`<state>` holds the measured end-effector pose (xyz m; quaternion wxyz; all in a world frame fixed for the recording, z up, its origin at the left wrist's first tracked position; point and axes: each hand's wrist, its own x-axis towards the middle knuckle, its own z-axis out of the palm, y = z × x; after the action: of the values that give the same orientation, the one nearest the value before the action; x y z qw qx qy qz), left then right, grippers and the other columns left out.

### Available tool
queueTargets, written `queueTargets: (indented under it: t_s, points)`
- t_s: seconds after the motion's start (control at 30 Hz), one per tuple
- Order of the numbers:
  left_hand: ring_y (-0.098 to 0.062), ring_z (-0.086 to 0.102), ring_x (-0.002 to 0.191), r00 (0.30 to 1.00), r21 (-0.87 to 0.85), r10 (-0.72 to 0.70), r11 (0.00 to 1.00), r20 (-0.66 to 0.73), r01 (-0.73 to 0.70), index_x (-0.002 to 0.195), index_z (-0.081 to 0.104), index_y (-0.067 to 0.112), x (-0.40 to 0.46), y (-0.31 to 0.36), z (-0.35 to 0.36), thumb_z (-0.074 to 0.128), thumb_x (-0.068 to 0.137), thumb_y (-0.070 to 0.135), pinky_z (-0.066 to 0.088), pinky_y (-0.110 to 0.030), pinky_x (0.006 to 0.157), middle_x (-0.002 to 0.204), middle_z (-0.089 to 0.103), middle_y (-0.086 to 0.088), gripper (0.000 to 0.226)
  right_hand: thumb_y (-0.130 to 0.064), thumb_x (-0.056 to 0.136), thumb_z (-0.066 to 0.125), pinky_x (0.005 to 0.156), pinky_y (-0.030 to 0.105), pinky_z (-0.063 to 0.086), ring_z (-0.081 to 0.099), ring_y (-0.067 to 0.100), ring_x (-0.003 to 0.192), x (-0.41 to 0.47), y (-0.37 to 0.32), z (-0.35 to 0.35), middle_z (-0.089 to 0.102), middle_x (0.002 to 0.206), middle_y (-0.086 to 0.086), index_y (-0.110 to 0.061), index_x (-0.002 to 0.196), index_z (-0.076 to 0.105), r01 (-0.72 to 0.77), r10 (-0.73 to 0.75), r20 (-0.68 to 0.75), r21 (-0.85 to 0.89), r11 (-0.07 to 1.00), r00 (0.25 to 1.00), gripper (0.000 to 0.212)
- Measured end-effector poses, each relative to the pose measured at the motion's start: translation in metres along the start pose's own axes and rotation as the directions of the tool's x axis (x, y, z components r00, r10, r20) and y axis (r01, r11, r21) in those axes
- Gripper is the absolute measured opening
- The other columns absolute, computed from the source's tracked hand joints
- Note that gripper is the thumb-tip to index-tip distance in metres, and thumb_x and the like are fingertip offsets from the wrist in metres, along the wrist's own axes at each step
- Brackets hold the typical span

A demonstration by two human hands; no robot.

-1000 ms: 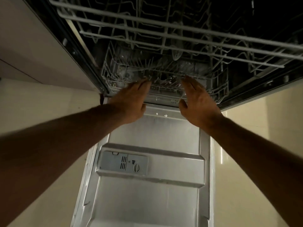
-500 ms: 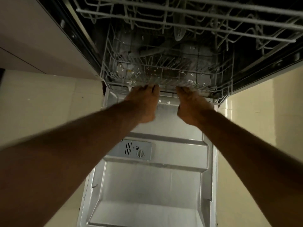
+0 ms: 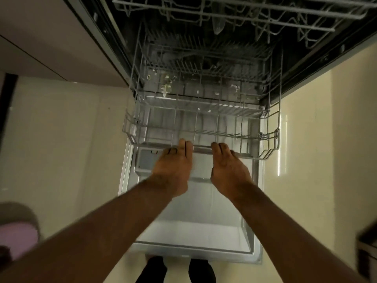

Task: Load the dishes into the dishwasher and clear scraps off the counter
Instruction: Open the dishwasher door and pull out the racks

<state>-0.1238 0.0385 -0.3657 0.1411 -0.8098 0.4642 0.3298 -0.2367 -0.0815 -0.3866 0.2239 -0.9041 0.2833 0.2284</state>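
1. My left hand grips the front rail of the lower dish rack, fingers hooked over the wire with the knuckles up.
2. My right hand holds the same rail just beside it, fingers curled over the wire the same way.
3. The lower dish rack sits partly out of the dishwasher, its front half above the open door, its back half inside the tub.
4. I see no dishes in the rack; only its rows of wire tines stand up from the floor of the basket.
5. Pale scraps lie below the rack near the threshold of the tub, toward the left, with smaller specks farther right.
6. The upper rack hangs above, inside the machine; what it carries is too dark to tell.
7. The door lies flat, its grey inner panel bare where it shows between my forearms.
8. A blurred pink round thing sits at the lower left edge of the view, on the pale floor.
9. My dark feet show just past the door's near edge.
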Motion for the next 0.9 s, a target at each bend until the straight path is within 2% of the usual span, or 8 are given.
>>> queueTargets:
  t_s: [0.1, 0.23, 0.33, 0.53, 0.7, 0.77, 0.83, 0.9]
  points:
    - [-0.040, 0.039, 0.143, 0.999, -0.004, 0.021, 1.000, 0.034, -0.021, 0.160, -0.012, 0.001, -0.035, 0.009, 0.027, 0.070, 0.086, 0.015, 0.028, -0.044, 0.125, 0.168, 0.000, -0.027, 0.111, -0.004, 0.093, 0.058, 0.110, 0.035, 0.051, 0.039, 0.028, 0.148, -0.038, -0.003, 0.027, 0.030, 0.162, 0.009, -0.012, 0.161, 0.020, 0.004, -0.004, 0.003, 0.004, 1.000, 1.000, 0.079]
    - [-0.038, 0.043, 0.140, 0.994, -0.025, 0.037, 0.999, 0.098, -0.035, 0.159, -0.013, -0.003, -0.078, 0.024, 0.051, 0.070, 0.087, 0.013, 0.033, -0.043, 0.122, 0.167, 0.002, -0.028, 0.111, 0.001, 0.096, 0.055, 0.126, 0.034, 0.023, 0.005, 0.023, 0.162, -0.092, -0.010, 0.054, -0.001, 0.176, 0.006, -0.015, 0.167, 0.000, -0.052, 0.047, 0.105, 0.044, 0.998, 0.993, 0.091]
    - [-0.040, 0.043, 0.139, 0.986, 0.011, 0.045, 0.999, 0.160, -0.047, 0.159, -0.012, -0.004, -0.104, 0.033, 0.067, 0.070, 0.088, 0.014, 0.032, -0.044, 0.121, 0.167, 0.002, -0.030, 0.110, 0.001, 0.095, 0.052, 0.129, 0.034, 0.013, -0.008, 0.022, 0.162, -0.127, -0.013, 0.073, -0.014, 0.175, 0.006, -0.015, 0.166, -0.011, -0.066, 0.063, 0.179, 0.014, 0.998, 0.982, 0.096]
    - [-0.041, 0.032, 0.149, 0.974, 0.028, 0.043, 0.998, 0.224, -0.051, 0.160, -0.009, -0.004, -0.147, 0.041, 0.098, 0.064, 0.096, 0.017, 0.020, -0.047, 0.127, 0.168, 0.002, -0.028, 0.100, 0.002, 0.095, 0.055, 0.130, 0.035, 0.010, -0.011, 0.025, 0.162, -0.176, -0.023, 0.098, -0.016, 0.174, 0.009, -0.012, 0.165, -0.012, -0.091, 0.084, 0.291, 0.011, 0.996, 0.953, 0.099]
    - [-0.043, 0.024, 0.152, 0.953, -0.002, 0.060, 0.998, 0.296, -0.062, 0.160, -0.013, -0.003, -0.169, 0.046, 0.117, 0.062, 0.097, 0.012, 0.014, -0.048, 0.128, 0.169, -0.004, -0.027, 0.099, -0.010, 0.101, 0.051, 0.127, 0.029, 0.002, -0.010, 0.024, 0.162, -0.199, -0.027, 0.106, -0.020, 0.172, 0.005, -0.012, 0.166, -0.011, -0.112, 0.084, 0.339, 0.065, 0.992, 0.937, 0.089]
    - [-0.044, 0.030, 0.149, 0.931, -0.049, 0.018, 0.999, 0.365, -0.001, 0.161, -0.009, -0.002, -0.169, 0.049, 0.116, 0.053, 0.098, 0.005, 0.017, -0.050, 0.128, 0.170, -0.003, -0.026, 0.089, -0.017, 0.102, 0.049, 0.128, 0.030, 0.007, -0.006, 0.022, 0.163, -0.200, -0.027, 0.109, -0.017, 0.174, 0.002, -0.014, 0.167, -0.008, -0.129, 0.093, 0.340, 0.085, 0.988, 0.936, 0.086]
    - [-0.051, 0.061, 0.118, 0.989, -0.079, 0.056, 0.996, 0.136, -0.046, 0.156, 0.029, -0.008, -0.160, 0.051, 0.127, 0.040, 0.088, -0.004, 0.045, -0.059, 0.110, 0.158, 0.032, -0.035, 0.069, -0.021, 0.106, 0.043, 0.130, 0.032, 0.009, -0.004, 0.021, 0.163, -0.193, -0.024, 0.113, -0.010, 0.176, 0.004, -0.019, 0.166, -0.008, -0.129, 0.093, 0.323, 0.090, 0.988, 0.942, 0.079]
    - [-0.038, 0.072, 0.060, 0.992, 0.001, 0.079, 0.997, 0.095, -0.080, 0.115, 0.070, -0.008, -0.153, 0.046, 0.148, 0.035, 0.072, 0.005, 0.064, -0.051, 0.064, 0.109, 0.074, -0.028, 0.057, -0.024, 0.110, 0.032, 0.130, 0.029, 0.002, -0.008, 0.019, 0.162, -0.184, -0.019, 0.111, -0.014, 0.175, 0.002, -0.022, 0.162, -0.019, -0.098, 0.061, 0.378, 0.078, 0.992, 0.924, 0.073]
